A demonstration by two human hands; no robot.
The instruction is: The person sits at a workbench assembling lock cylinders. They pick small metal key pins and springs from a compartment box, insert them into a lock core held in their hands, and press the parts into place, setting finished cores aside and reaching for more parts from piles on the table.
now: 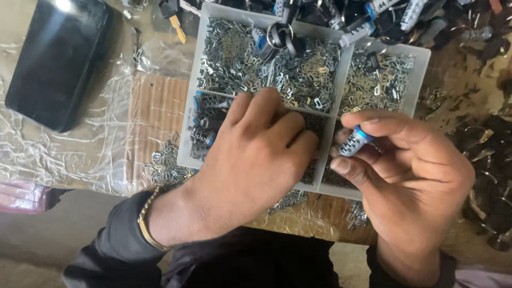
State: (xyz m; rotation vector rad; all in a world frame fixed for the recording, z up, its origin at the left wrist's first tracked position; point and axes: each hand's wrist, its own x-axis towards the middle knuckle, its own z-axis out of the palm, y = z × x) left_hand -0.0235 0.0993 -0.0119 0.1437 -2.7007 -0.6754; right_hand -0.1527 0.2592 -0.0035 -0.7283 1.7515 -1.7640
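The right hand (410,170) pinches a small grey lock cylinder with a blue ring (354,142) between thumb and forefinger. The cylinder's long axis slants from lower left to upper right, its free end pointing toward the left hand (256,160), which lies just beside it. The left hand rests palm-down over the near compartments of a white divided tray (198,85), its fingers curled and pressed together into the small flat metal pieces (298,74). Whether the fingertips have caught a piece cannot be told; the knuckles hide them. The tray sits on a counter (96,154) covered with crinkled clear plastic. Beyond the left hand's fingers, more cylinders (210,120) lie in one compartment; far to its left lies a black case (56,61). The tray's far edge is buried under a dark heap of parts (426,16) that is hard to make out.
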